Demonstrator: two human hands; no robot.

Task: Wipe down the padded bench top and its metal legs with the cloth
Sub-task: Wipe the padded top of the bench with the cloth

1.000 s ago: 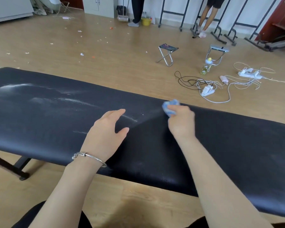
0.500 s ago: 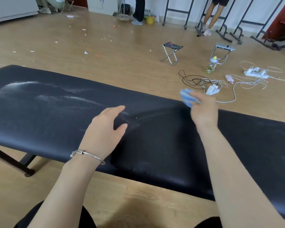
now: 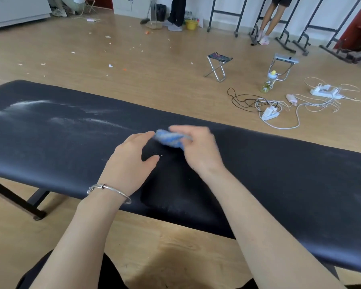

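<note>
The black padded bench top runs across the view from left to right. White dust streaks lie on its left half. My right hand grips a bunched blue cloth just above the middle of the pad, blurred by motion. My left hand rests on the pad beside it, fingers relaxed and spread, fingertips close to the cloth. A silver bangle sits on my left wrist. One black metal leg shows under the left end.
Beyond the bench, on the wooden floor, stand two small folding stools, a drink bottle and tangled cables with power strips. Paper scraps litter the far floor. Two people's legs and metal racks are at the back wall.
My right hand has swept the cloth from the far right edge of the pad back left toward my left hand. The left hand stayed roughly in place.
</note>
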